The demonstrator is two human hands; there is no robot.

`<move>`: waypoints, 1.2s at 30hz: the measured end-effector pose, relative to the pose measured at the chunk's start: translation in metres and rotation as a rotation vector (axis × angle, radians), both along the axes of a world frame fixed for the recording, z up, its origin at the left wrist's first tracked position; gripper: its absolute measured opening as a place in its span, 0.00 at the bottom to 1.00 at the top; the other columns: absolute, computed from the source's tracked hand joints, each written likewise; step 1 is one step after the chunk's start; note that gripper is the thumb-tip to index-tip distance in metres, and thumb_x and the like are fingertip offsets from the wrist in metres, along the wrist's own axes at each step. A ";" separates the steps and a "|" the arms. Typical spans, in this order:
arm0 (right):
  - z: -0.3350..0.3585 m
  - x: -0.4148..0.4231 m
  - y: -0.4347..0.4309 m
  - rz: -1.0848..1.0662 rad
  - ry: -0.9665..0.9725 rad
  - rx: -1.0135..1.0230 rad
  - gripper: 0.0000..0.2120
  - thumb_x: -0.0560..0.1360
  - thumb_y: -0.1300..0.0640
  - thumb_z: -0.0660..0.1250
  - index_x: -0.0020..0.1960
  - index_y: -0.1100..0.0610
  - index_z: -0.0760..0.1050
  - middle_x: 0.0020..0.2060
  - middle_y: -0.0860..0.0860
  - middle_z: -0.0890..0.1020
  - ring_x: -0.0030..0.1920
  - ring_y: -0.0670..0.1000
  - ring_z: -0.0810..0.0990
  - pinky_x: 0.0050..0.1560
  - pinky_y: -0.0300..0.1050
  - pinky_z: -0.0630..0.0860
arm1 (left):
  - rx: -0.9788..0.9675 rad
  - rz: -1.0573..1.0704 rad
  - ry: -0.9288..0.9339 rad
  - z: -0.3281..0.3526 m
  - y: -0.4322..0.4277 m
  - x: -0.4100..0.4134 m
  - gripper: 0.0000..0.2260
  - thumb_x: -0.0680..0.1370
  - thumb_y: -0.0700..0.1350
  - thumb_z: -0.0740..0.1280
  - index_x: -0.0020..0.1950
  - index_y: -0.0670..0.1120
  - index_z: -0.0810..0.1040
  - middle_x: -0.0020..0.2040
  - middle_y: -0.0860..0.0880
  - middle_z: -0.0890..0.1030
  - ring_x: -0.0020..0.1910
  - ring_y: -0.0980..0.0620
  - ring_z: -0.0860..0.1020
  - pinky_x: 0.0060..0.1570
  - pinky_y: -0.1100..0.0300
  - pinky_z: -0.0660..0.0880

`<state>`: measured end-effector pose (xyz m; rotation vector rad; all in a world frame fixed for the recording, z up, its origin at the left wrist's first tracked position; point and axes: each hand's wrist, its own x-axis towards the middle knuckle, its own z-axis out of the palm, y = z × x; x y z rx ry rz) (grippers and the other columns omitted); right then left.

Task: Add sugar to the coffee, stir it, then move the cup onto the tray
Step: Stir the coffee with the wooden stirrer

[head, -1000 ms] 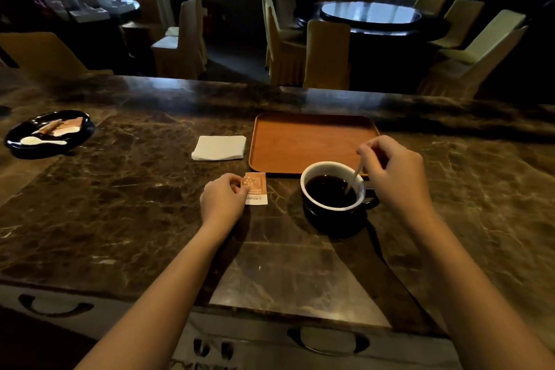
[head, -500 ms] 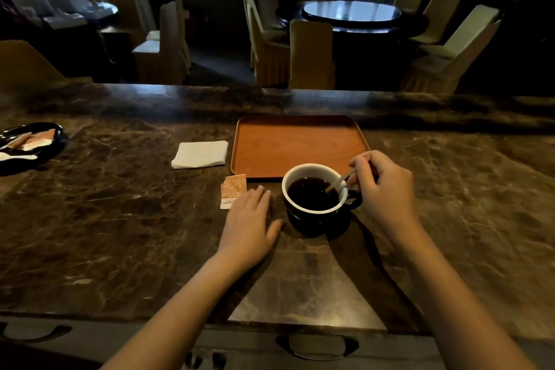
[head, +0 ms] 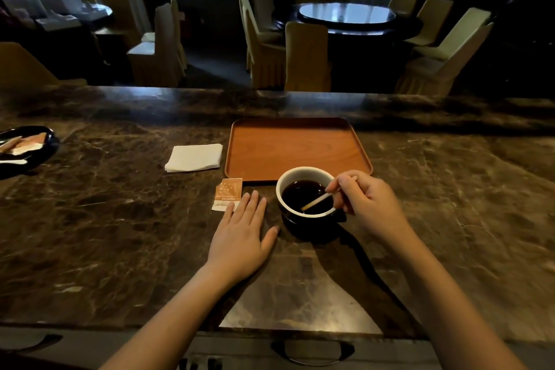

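A dark cup with a white inner rim holds black coffee and stands on the marble counter just in front of the orange-brown tray. My right hand pinches a thin stir stick whose tip dips into the coffee. My left hand lies flat on the counter to the left of the cup, fingers together, holding nothing. An orange sugar packet lies at its fingertips.
A folded white napkin lies left of the tray. A black plate with packets and a spoon sits at the far left. Beyond the counter's far edge are chairs and a round table.
My left hand let go of the sugar packet and settled flat beside the cup. The stir stick has swung round in the coffee, from upright at the right rim to slanting across it.
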<state>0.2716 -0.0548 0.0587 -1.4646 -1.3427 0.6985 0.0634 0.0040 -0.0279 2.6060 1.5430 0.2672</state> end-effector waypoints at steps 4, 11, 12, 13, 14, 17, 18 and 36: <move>0.001 0.011 -0.001 -0.099 -0.103 0.027 0.14 0.77 0.59 0.58 0.37 0.55 0.78 0.29 0.51 0.80 0.28 0.41 0.76 0.29 0.30 0.71 | 0.024 0.005 -0.006 -0.002 -0.001 0.000 0.29 0.76 0.62 0.43 0.74 0.49 0.45 0.76 0.49 0.46 0.73 0.56 0.40 0.69 0.57 0.36; -0.008 0.003 0.012 -0.265 -0.134 0.089 0.14 0.77 0.60 0.57 0.37 0.55 0.77 0.30 0.50 0.80 0.31 0.48 0.78 0.33 0.48 0.78 | 0.028 0.005 -0.012 -0.002 -0.001 0.001 0.30 0.76 0.63 0.42 0.74 0.50 0.45 0.76 0.50 0.46 0.70 0.59 0.38 0.69 0.57 0.36; -0.009 0.000 0.014 -0.260 -0.129 0.085 0.13 0.77 0.59 0.57 0.38 0.54 0.77 0.30 0.50 0.80 0.31 0.46 0.78 0.34 0.48 0.78 | 0.026 0.005 -0.013 -0.002 -0.001 0.001 0.30 0.76 0.63 0.42 0.74 0.50 0.45 0.76 0.50 0.46 0.70 0.59 0.38 0.69 0.57 0.36; -0.009 -0.003 0.014 -0.248 -0.125 0.086 0.13 0.78 0.59 0.57 0.39 0.54 0.77 0.30 0.49 0.80 0.31 0.45 0.78 0.35 0.47 0.78 | 0.025 0.005 -0.014 -0.001 -0.001 0.000 0.30 0.76 0.63 0.42 0.74 0.50 0.45 0.76 0.50 0.46 0.70 0.59 0.38 0.69 0.57 0.36; -0.009 -0.006 0.014 -0.233 -0.124 0.088 0.13 0.78 0.58 0.57 0.39 0.54 0.77 0.30 0.49 0.80 0.31 0.44 0.78 0.35 0.45 0.78 | 0.025 0.006 -0.014 -0.001 -0.001 0.000 0.30 0.76 0.63 0.42 0.74 0.50 0.46 0.76 0.50 0.46 0.70 0.59 0.38 0.69 0.57 0.36; -0.008 -0.013 0.010 -0.165 -0.120 0.072 0.12 0.79 0.58 0.58 0.40 0.53 0.77 0.31 0.48 0.80 0.32 0.42 0.78 0.33 0.39 0.75 | 0.027 0.007 -0.013 -0.001 0.000 0.000 0.30 0.76 0.63 0.42 0.74 0.50 0.46 0.76 0.50 0.47 0.71 0.59 0.39 0.69 0.57 0.36; -0.007 -0.014 0.007 -0.139 -0.111 0.059 0.12 0.79 0.58 0.58 0.41 0.54 0.78 0.31 0.48 0.80 0.32 0.43 0.78 0.34 0.39 0.75 | 0.027 0.006 -0.012 -0.001 0.000 0.000 0.30 0.76 0.63 0.42 0.74 0.50 0.46 0.76 0.50 0.46 0.71 0.58 0.39 0.69 0.57 0.36; 0.010 -0.002 0.007 -0.230 -0.300 0.034 0.12 0.78 0.57 0.58 0.39 0.51 0.76 0.31 0.49 0.80 0.33 0.47 0.80 0.33 0.43 0.78 | -0.028 0.005 0.033 -0.001 0.004 0.001 0.29 0.76 0.63 0.42 0.73 0.50 0.43 0.76 0.50 0.44 0.73 0.55 0.39 0.67 0.56 0.34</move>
